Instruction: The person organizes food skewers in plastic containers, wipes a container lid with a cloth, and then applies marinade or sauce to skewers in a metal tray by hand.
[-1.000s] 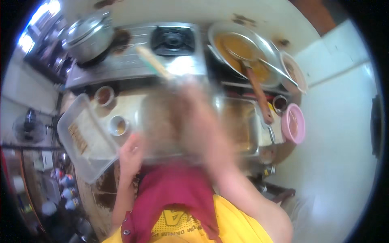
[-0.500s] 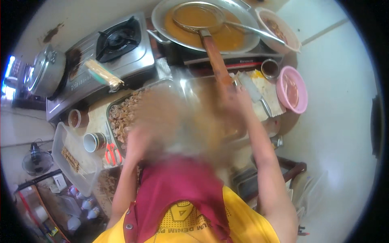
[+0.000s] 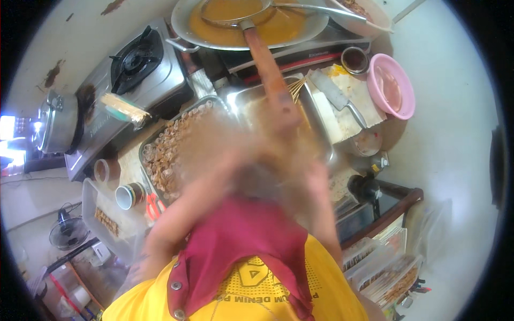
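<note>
Motion smears both of my hands over two metal trays set side by side. My left hand (image 3: 241,148) reaches across between the trays, its fingers blurred and whatever they hold hidden. Close to the right tray's near end is my right hand (image 3: 317,179), also too smeared to read. Brown ring-shaped food pieces (image 3: 163,152) fill the left tray (image 3: 141,158). Thin wooden skewers (image 3: 296,88) lie at the far end of the right tray (image 3: 250,100). A strainer's wooden handle (image 3: 267,69) juts out over that tray.
A wok (image 3: 184,32) of orange-brown sauce stands at the back beside a gas stove (image 3: 171,59). To the right are a cleaver (image 3: 329,91) and a pink bowl (image 3: 409,91). Orange-handled scissors (image 3: 154,206), a cup (image 3: 128,196) and a plastic tub (image 3: 91,195) sit left.
My left hand has swung right, from the left tray toward the middle. My right hand has come down toward me, away from the strainer handle's end. The whole view has shifted slightly.
</note>
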Tool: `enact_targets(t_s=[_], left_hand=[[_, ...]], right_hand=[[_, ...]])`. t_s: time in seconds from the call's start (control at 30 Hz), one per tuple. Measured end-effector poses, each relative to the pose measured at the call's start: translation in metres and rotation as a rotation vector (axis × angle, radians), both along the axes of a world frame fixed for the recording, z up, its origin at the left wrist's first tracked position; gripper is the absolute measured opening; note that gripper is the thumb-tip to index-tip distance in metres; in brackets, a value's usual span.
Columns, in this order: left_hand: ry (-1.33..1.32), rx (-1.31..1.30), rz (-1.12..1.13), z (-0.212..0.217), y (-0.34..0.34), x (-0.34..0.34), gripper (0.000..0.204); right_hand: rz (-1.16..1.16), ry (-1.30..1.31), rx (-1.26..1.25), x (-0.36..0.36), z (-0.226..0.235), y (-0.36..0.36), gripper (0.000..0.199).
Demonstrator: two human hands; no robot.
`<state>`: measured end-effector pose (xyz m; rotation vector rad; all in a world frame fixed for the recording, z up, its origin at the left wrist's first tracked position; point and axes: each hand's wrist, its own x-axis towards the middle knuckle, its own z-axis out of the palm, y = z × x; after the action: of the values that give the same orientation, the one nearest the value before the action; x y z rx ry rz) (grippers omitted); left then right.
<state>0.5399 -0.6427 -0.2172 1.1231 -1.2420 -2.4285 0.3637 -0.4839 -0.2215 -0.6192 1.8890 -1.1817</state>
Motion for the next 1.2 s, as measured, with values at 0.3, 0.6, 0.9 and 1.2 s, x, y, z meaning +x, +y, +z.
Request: enact_targets(t_s=[0.3,0.6,0.9,1.2], left_hand=[[0.369,-0.122,0.220,-0.065,0.000,0.004,0.024],[0.449,0.148,0.603,-0.041,-0.006,0.026,0.021],[0.287,0.207,0.604,-0.011,0.001,0.023,0.025],[-0.731,-1.107,0.327,-0.016,-0.024,0.176,0.023]], right_hand=[[-0.006,-0.496,-0.335,0.092,-0.018,-0.047,0.016],[0.220,0.084,-0.437,0.113,-0.002,-0.089,0.017],[0.330,0.371,-0.247,0.114,0.013,-0.090,0.018],[0.138,-0.316,-0.108,0.071,0.001,-0.066,0.021]])
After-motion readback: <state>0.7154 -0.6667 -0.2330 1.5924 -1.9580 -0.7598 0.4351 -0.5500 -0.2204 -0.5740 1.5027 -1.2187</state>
